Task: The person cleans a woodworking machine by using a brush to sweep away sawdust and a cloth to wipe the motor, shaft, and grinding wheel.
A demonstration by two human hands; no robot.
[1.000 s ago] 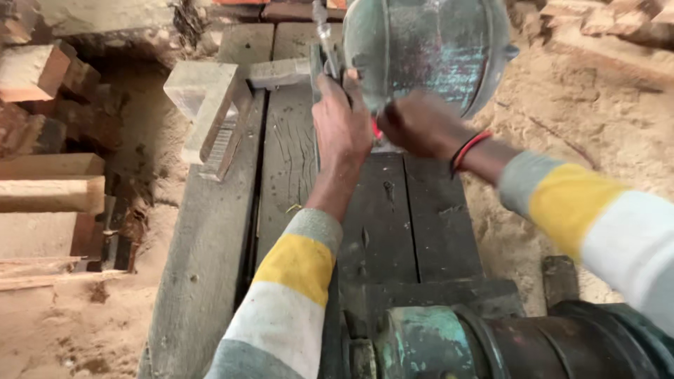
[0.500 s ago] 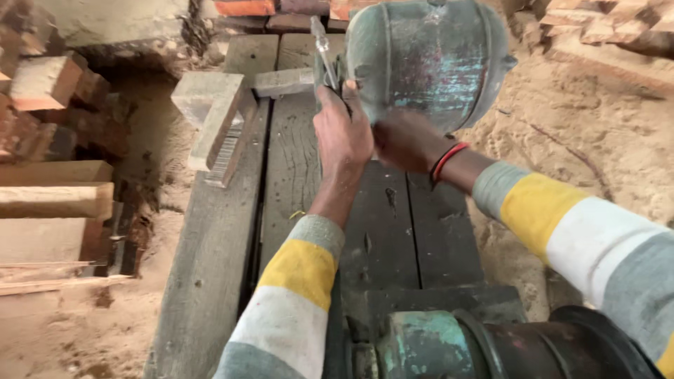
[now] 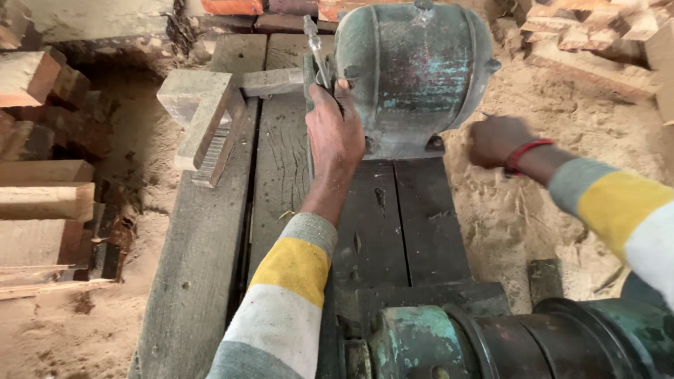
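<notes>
Both hands closed: left hand [image 3: 335,133] grips metal tool [image 3: 314,43]

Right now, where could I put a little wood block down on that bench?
The dark planks between the round green motor housing and the green machine at the bottom look bare. So does the long grey plank below the notched wooden block. It is crowded by the housing, where the left hand grips a metal piece. The right hand is over sawdust.
</notes>
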